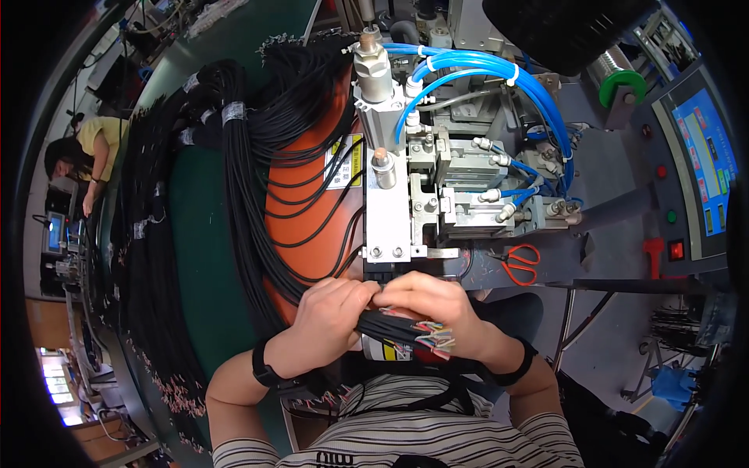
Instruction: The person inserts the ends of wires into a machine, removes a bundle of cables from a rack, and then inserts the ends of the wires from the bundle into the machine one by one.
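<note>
A bundle of black cables (pixel 388 326) lies across the front of the machine, its stripped coloured wire ends (pixel 434 338) fanning out to the right. My left hand (pixel 331 318) is closed at the bundle's left end, gripping it. Close by, my right hand (pixel 433 303) has its fingers pinched together just below the machine's front, touching the left fingertips. Whatever sits in that pinch is too small and hidden to make out. Directly ahead stands the pneumatic machine (pixel 388 210), a silver block with cylinders. Several single black cables (pixel 304 215) run into its left side.
Long black cable bundles (pixel 238 156) cover the orange plate (pixel 292 195) and green table (pixel 195 226) on the left. Blue air hoses (pixel 538 86) arch over the machine. Red-handled scissors (pixel 521 264) lie right of it, before a touch screen (pixel 702 164). Another person (pixel 90 152) works far left.
</note>
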A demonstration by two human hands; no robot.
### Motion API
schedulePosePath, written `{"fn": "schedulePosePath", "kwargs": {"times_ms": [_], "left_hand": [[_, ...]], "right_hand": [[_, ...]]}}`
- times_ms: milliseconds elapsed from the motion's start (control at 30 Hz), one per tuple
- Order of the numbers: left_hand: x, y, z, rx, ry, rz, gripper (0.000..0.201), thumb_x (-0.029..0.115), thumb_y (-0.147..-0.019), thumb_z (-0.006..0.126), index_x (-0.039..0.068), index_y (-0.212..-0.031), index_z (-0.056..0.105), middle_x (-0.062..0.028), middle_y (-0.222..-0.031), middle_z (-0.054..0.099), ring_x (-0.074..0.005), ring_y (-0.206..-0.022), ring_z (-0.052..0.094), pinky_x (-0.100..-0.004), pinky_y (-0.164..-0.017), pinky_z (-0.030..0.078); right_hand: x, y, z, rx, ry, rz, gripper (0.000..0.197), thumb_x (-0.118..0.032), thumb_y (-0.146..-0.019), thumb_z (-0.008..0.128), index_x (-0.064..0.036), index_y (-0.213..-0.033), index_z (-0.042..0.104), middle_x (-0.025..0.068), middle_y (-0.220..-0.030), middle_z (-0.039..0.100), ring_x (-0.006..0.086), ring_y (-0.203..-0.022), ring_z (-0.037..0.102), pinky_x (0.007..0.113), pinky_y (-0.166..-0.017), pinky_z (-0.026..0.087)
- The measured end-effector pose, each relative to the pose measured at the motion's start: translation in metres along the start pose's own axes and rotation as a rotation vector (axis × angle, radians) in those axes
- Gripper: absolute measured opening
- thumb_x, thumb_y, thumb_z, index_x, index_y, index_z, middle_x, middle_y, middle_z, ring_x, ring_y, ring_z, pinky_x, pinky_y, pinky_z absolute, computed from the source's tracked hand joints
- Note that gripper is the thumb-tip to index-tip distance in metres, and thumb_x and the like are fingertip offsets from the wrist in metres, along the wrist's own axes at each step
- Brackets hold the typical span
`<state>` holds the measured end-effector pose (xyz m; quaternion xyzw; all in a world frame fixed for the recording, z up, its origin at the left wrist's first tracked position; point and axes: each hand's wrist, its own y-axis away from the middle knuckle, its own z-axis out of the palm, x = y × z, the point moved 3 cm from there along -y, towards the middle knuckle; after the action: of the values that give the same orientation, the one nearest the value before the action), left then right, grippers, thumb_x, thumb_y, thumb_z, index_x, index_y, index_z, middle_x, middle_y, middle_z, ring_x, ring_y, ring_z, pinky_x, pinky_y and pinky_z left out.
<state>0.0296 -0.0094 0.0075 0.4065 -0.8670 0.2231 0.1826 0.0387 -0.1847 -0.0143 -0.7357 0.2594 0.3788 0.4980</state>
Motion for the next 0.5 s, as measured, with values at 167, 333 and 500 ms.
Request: {"fn": "schedulePosePath", "kwargs": {"times_ms": [167, 333, 500], "left_hand": [[-0.004, 0.006, -0.002, -0.017, 0.205, -0.008, 0.038, 0.005, -0.070, 0.077, 0.002, -0.105, 0.063, -0.0106, -0.080, 0.065, -0.0290, -0.069, 0.065, -0.0369, -0.062, 0.050], [-0.004, 0.000, 0.008, 0.023, 0.204, 0.004, 0.037, 0.007, -0.072, 0.077, 0.002, -0.106, 0.063, -0.0109, -0.079, 0.065, -0.0287, -0.067, 0.066, -0.0366, -0.060, 0.051], [0.011, -0.008, 0.010, 0.060, 0.060, 0.152, 0.035, 0.008, -0.072, 0.076, 0.001, -0.104, 0.063, -0.0110, -0.079, 0.066, -0.0259, -0.063, 0.064, -0.0358, -0.058, 0.049]], "right_hand": [[0.011, 0.017, -0.006, 0.055, 0.049, 0.141, 0.018, 0.002, -0.085, 0.068, 0.0026, -0.103, 0.067, 0.0113, -0.090, 0.066, 0.0145, -0.069, 0.064, 0.024, -0.063, 0.051], [0.019, 0.034, 0.000, 0.111, -0.440, 0.543, 0.018, -0.002, -0.092, 0.063, 0.0030, -0.110, 0.063, 0.0065, -0.087, 0.066, 0.0102, -0.075, 0.063, 0.024, -0.065, 0.051], [0.040, 0.039, -0.007, 0.076, -1.045, 0.774, 0.021, 0.000, -0.094, 0.059, 0.0028, -0.115, 0.059, 0.0028, -0.081, 0.062, 0.0079, -0.065, 0.059, 0.022, -0.061, 0.049]]}}
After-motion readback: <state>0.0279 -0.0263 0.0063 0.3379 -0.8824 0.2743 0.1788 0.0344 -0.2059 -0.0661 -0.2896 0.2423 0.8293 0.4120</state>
